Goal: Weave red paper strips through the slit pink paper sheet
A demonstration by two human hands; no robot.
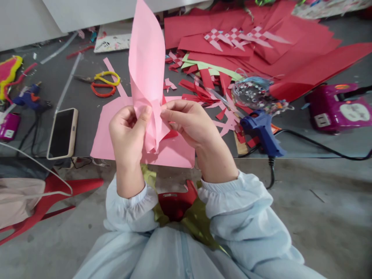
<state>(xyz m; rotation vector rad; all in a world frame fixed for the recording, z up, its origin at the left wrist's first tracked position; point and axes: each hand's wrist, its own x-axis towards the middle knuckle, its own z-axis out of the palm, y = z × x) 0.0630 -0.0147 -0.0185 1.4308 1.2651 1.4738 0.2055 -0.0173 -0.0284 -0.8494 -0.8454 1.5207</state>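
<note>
Between my hands stands a folded sheet of pink paper [147, 58], its tall curved end pointing away from me. My left hand [129, 130] grips the lower left side, thumb pressed on the front. The fingertips of my right hand [187, 118] pinch the paper's right edge at about the same height. Below them, more pink paper [107, 131] lies flat on the table. A bit of red paper [171, 134] shows under my right hand. The fingers behind the folded sheet are hidden.
Scissors [103, 83] and a phone [62, 133] lie to the left. Red paper sheets [296, 35], woven paper fish [232, 38] and scraps cover the back right. A blue glue gun [263, 130] with its cord rests near the right front edge, beside a purple box [337, 108].
</note>
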